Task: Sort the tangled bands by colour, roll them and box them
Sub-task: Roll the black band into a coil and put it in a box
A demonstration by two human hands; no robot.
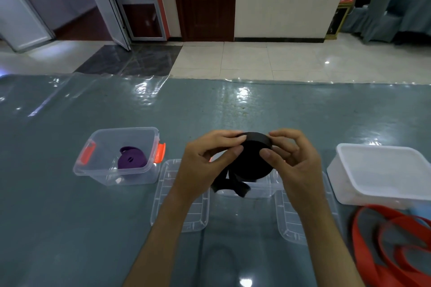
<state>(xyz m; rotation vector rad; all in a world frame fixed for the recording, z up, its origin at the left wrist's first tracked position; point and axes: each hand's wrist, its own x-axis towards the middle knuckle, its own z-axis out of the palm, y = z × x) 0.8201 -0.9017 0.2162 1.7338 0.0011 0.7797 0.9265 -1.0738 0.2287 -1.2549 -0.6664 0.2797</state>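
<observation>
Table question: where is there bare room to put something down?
The far half of the table, beyond the boxes, is bare, as is the near left, before the clear box holding the purple roll. The right is crowded: white box, red bands.

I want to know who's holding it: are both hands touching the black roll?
Touching. In the head view, the left hand and right hand both pinch the black band roll with fingertips on its rim.
</observation>
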